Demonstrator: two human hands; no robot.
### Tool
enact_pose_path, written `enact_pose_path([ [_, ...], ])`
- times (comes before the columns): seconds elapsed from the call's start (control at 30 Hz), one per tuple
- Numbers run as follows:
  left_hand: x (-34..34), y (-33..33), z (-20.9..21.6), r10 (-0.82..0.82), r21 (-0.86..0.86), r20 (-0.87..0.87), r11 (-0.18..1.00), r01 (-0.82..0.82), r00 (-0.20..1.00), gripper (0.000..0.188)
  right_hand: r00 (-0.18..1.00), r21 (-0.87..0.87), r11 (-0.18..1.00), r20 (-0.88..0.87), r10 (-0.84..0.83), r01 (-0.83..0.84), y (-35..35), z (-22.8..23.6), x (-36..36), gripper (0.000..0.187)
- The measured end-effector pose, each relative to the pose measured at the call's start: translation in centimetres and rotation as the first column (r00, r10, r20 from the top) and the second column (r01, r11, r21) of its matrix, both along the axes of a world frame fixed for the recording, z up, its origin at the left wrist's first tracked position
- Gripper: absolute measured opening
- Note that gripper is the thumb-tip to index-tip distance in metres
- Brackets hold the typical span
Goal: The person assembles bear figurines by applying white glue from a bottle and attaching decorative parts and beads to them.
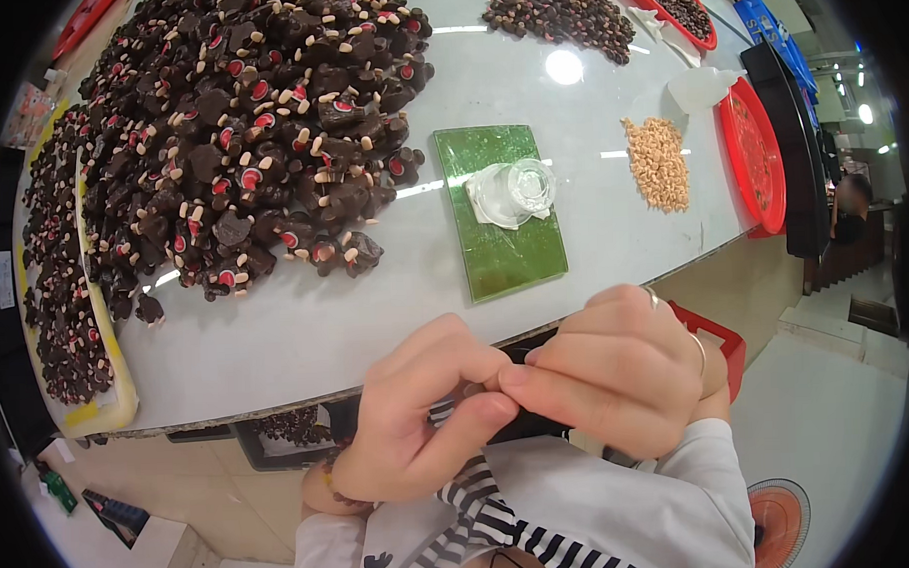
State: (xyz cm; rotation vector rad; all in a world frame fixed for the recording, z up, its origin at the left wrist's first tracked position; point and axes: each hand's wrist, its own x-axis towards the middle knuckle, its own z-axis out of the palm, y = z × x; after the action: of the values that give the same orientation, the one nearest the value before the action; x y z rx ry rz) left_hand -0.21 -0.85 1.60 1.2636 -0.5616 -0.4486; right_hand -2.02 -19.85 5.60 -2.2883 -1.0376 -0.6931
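Note:
My left hand [424, 405] and my right hand [618, 368] meet fingertip to fingertip just off the table's near edge. Both are closed in a pinch. A small dark bit shows among the left fingers, too hidden to name. Beyond them on the table lies a green rectangular plate [514, 267], with a small clear plastic pot [516, 192] and crumpled clear film on it. Left of the plate spreads a big heap of dark brown shaped pieces [269, 140], many bearing beige pegs and red parts. A small pile of beige pegs [658, 162] lies right of the plate.
A yellow-rimmed tray [111, 346] of dark pieces stands at the left. Smaller dark pieces [560, 15] are heaped at the back, beside a filled red tray [680, 6]. A red round tray [755, 158] and a white translucent container [700, 88] sit right. Below are bins and an orange fan [778, 523].

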Motion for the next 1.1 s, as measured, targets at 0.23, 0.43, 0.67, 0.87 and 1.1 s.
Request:
enact_pose_path([
  [0.23, -0.3, -0.4, -0.4, 0.008, -0.024, 0.050, 1.000, -0.007, 0.999, 0.006, 0.976, 0.239, 0.971, -0.213, 0.046, 0.007, -0.6, -0.9, -0.7, 0.023],
  [0.43, -0.2, -0.7, 0.0, 0.079, 0.004, 0.137, 0.997, -0.081, 0.987, 0.003, 0.997, 0.180, 0.983, -0.069, 0.037, -0.024, -0.4, -0.6, -0.7, 0.015],
  [0.67, -0.6, -0.5, -0.3, 0.112, 0.006, 0.084, 0.994, -0.112, 0.990, 0.007, 0.989, 0.193, 0.980, -0.144, -0.018, 0.046, 0.2, -0.7, -0.6, 0.014],
  [0.87, -0.9, 0.0, 0.4, 0.152, -0.037, -0.084, 0.987, -0.155, 0.985, 0.013, 0.904, 0.045, 0.921, -0.215, -0.370, 0.388, -1.6, 0.4, 1.2, 0.016],
  [1.1, -1.1, 0.6, -1.3, -0.011, -0.424, -0.310, 0.896, -0.128, 0.951, 0.028, 0.859, 0.028, 0.866, -0.151, -0.490, 0.499, -2.1, -2.4, 2.7, 0.018],
])
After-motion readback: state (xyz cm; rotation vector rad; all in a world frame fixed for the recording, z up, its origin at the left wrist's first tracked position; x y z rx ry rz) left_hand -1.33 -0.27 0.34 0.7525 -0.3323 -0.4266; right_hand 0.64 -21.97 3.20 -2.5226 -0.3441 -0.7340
